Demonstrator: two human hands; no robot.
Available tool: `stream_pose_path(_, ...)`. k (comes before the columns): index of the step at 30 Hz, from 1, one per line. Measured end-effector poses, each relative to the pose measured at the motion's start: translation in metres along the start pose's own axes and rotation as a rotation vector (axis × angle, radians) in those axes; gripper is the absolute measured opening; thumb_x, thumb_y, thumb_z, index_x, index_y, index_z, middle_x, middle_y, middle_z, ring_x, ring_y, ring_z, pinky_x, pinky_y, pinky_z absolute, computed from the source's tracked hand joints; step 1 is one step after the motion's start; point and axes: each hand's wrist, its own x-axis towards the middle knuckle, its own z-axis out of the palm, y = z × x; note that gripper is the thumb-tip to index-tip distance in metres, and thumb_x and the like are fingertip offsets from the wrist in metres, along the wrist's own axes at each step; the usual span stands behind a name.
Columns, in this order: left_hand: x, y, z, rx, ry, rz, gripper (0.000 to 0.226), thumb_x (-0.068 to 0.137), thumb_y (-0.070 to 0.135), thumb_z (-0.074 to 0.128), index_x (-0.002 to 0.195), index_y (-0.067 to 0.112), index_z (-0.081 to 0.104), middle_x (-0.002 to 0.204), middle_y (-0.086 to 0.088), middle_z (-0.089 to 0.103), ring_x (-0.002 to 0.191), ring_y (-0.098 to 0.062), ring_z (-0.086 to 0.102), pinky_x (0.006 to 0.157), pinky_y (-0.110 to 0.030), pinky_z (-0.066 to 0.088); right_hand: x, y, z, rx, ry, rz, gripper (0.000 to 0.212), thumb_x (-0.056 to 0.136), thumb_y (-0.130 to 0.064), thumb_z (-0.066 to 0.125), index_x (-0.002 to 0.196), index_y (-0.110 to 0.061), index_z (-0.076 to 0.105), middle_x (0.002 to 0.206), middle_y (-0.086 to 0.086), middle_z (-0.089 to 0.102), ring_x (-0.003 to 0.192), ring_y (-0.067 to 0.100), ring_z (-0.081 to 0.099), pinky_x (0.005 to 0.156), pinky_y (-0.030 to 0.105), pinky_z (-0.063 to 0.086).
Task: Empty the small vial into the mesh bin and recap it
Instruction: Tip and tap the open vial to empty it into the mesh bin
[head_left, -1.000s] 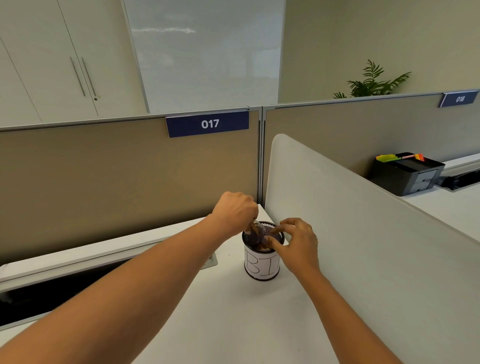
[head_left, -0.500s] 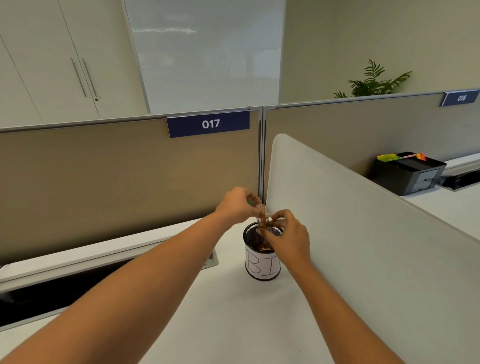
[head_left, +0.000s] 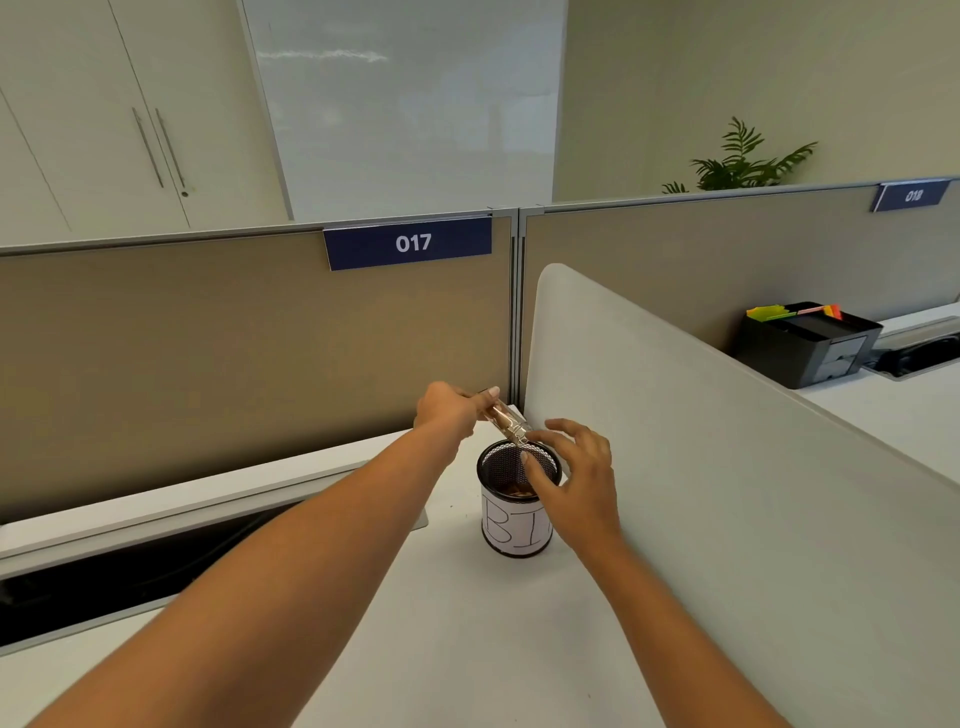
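Note:
A small clear vial (head_left: 506, 422) with brownish contents is tilted, mouth down toward the right, just above the far rim of the black mesh bin (head_left: 517, 530). The bin stands on the white desk and wears a white paper label with hand-drawn letters. Brown bits lie inside it. My left hand (head_left: 451, 410) grips the vial's upper end. My right hand (head_left: 574, 480) hovers over the bin's right side, fingers spread, thumb over the opening, fingertips near the vial's mouth. No cap is visible.
A white curved divider (head_left: 675, 441) stands right beside the bin on the right. A tan partition (head_left: 260, 353) with a "017" tag closes the back. A dark cable slot (head_left: 130, 571) runs along the desk at left. A black organizer (head_left: 805, 345) sits on the neighbouring desk.
My left hand has lifted the vial out of the bin's mouth and tilted it over the far rim. My right hand has let go of it and spread its fingers.

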Motion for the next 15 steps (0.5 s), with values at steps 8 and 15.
stream_pose_path(8, 0.001, -0.001, 0.003, -0.037, -0.057, 0.000, 0.037, 0.082, 0.034, 0.066, 0.099, 0.002, 0.069, 0.093, -0.011, 0.071, 0.054, -0.012, 0.043, 0.046, -0.024, 0.029, 0.005, 0.002, 0.013, 0.062, -0.249, 0.047, 0.053, 0.083, -0.018, 0.061, 0.132, -0.023, 0.042, 0.151, 0.006, 0.024, 0.143, 0.021, 0.005, 0.113, 0.037, 0.013)
stream_pose_path(15, -0.004, 0.002, 0.001, -0.093, -0.138, -0.004, 0.036, 0.083, 0.029, 0.066, 0.103, -0.001, 0.067, 0.089, -0.009, 0.064, 0.057, -0.013, 0.040, 0.050, -0.025, 0.029, 0.014, 0.001, 0.017, 0.218, -0.268, 0.159, 0.052, 0.082, -0.015, 0.063, 0.130, -0.026, 0.046, 0.151, 0.005, 0.025, 0.143, 0.019, 0.003, 0.114, 0.040, 0.015)
